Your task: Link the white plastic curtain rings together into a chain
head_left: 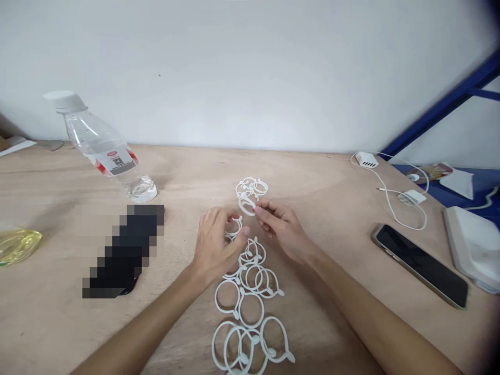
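Observation:
My right hand pinches a thin white plastic ring between thumb and fingertips, holding it tilted near the middle of the table. Just to the left, my left hand is open and curved, with a gap between thumb and index finger, over some of the loose white rings. Those rings have small leaf-shaped tabs and lie overlapping in a long strip towards me. The left hand partly hides some of them; whether it touches one I cannot tell. Beyond both hands sits a small cluster of similar rings.
On the wooden table, a clear plastic bottle stands at left, near a blurred-out dark object and a yellow transparent item. At right are a phone, a white charger with cable and a white box.

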`<move>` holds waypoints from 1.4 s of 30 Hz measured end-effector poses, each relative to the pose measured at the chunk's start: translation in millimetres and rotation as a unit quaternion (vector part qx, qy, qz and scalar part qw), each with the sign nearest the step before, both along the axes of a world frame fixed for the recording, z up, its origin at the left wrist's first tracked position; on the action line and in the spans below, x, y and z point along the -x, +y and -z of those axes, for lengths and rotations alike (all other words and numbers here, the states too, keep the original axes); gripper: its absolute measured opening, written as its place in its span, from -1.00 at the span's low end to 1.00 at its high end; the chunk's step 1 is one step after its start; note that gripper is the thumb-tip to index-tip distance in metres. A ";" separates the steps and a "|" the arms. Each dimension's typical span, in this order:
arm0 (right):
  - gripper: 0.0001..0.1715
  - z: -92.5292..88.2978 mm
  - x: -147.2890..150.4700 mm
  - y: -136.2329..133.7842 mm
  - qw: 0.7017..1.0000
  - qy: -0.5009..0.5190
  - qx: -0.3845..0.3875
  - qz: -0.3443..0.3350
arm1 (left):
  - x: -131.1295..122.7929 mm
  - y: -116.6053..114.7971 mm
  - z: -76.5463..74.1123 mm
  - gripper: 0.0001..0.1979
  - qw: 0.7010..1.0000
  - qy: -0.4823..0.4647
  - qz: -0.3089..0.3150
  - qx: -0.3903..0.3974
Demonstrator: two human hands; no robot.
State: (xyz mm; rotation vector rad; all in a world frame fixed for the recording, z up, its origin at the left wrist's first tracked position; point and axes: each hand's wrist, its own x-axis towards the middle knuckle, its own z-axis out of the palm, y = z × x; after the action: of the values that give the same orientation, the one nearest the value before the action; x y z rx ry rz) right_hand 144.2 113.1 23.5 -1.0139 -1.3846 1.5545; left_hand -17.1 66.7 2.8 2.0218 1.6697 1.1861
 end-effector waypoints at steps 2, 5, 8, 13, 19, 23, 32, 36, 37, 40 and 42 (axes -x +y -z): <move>-0.73 -5.1 -2.3 -12.0 0.982 0.122 0.132 -0.050 | 0.4 0.3 0.3 -0.74 1.000 -0.016 0.017 -0.018; -0.71 -4.4 2.0 -22.8 0.947 0.204 0.230 -0.094 | 0.6 -1.4 -1.2 -0.68 0.995 -0.073 0.063 -0.038; -0.75 4.4 10.7 -26.9 0.968 0.157 0.190 -0.055 | 1.1 -3.4 -2.6 -0.70 0.988 -0.103 0.099 -0.052; -0.81 17.2 17.9 -33.4 0.996 -0.036 -0.066 0.046 | 1.7 -3.3 -2.7 -0.71 0.989 -0.093 0.113 -0.029; -0.77 18.7 15.6 -40.4 0.946 -0.167 -0.266 0.076 | 1.3 -1.0 -1.1 -0.60 0.997 -0.023 0.067 0.031; -0.79 20.6 13.6 -42.3 0.914 -0.211 -0.340 0.067 | 0.7 -0.4 -0.9 -0.58 0.995 0.034 0.082 0.049; -0.76 20.8 2.1 -31.9 0.903 -0.189 -0.364 0.126 | 2.8 1.3 -4.9 -0.57 0.982 -0.028 0.156 0.100; -0.68 20.7 -3.3 -26.3 0.932 -0.182 -0.271 0.156 | 3.3 1.0 -4.3 -0.52 0.975 -0.066 0.189 0.098; -0.67 20.4 -3.4 -26.1 0.941 -0.172 -0.252 0.151 | 3.3 0.8 -3.9 -0.50 0.973 -0.073 0.193 0.100; -0.64 17.8 -0.6 -28.0 0.962 -0.130 -0.211 0.111 | 3.5 0.8 -2.5 -0.46 0.974 -0.076 0.189 0.098; -0.60 15.0 2.8 -29.7 0.972 -0.105 -0.194 0.079 | 3.5 1.0 -2.3 -0.44 0.976 -0.071 0.183 0.095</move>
State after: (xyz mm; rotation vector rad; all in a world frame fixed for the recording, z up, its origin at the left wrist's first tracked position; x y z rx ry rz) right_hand 141.5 83.4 8.5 -1.0339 -1.6305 1.0294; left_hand -20.6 67.7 5.1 1.9627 1.2248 0.9760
